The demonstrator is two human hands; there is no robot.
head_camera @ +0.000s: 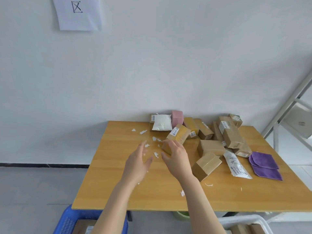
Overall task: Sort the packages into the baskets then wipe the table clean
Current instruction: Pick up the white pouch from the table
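Two hands work above the wooden table (108, 179). The left hand (137, 164) hovers over the tabletop with fingers spread and relaxed, grasping nothing. The right hand (178, 157) grasps a small brown box (165, 148): its fingers curve over the top of the box and the thumb lies against the near face. This box sits on the table just in front of a labelled box (179, 133).

Remaining packages lie in a pile along the far and right part of the table:
- a white padded bag (162, 123) lying on a box at the far edge;
- a pink box (177, 118) just beside the bag;
- a long brown box (230, 133) leaning across others;
- a tilted brown box (205, 166) near the right wrist;
- a white plastic mailer (237, 164) lying flat.

A folded purple cloth (265, 165) lies at the right, just beside the mailer. Torn white paper scraps (156, 154) are scattered over the tabletop around the hands.

A blue basket (67, 220) stands on the floor at the near left corner and a white basket (244, 219) at the near right. Each holds brown packages.
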